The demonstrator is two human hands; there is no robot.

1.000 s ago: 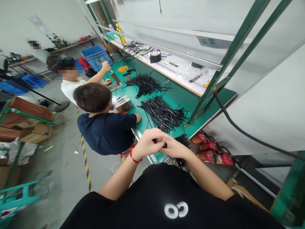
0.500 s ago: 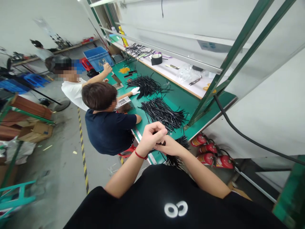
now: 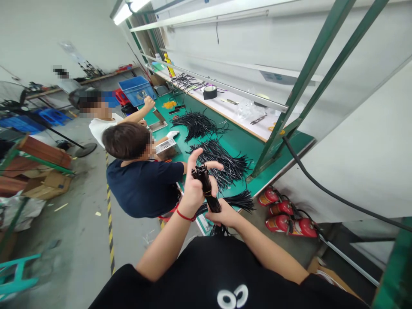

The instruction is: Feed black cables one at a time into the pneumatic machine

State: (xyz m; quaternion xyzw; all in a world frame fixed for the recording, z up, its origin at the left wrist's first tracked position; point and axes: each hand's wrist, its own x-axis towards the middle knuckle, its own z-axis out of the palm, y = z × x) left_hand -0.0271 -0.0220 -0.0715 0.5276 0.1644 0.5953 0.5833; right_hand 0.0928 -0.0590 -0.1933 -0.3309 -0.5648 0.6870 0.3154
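A bundle of black wires (image 3: 206,184) stands tilted in front of me, its cut ends facing up, with a thin yellowish band around it. My right hand (image 3: 225,213) is wrapped round the lower part of this bundle. Beside its upper end is my left hand (image 3: 193,191), open with the fingers spread about the wires; whether the palm touches them I cannot tell. Beneath my hands, more black wires (image 3: 240,201) lie at the near end of the green table (image 3: 238,118). A large pile of black wires (image 3: 222,161) is just beyond.
A co-worker in a dark blue shirt (image 3: 144,184) sits at my left, and one in white (image 3: 101,128) farther off. Another wire pile (image 3: 195,124), a blue crate (image 3: 137,90) and a tape roll (image 3: 210,92) are farther back. Fire extinguishers (image 3: 280,209) stand right, below a green post (image 3: 296,94).
My hands were closed together over the bundle. Now the left hand's fingers have spread, and the bundle's banded upper end shows between the hands. The view has tilted slightly upward.
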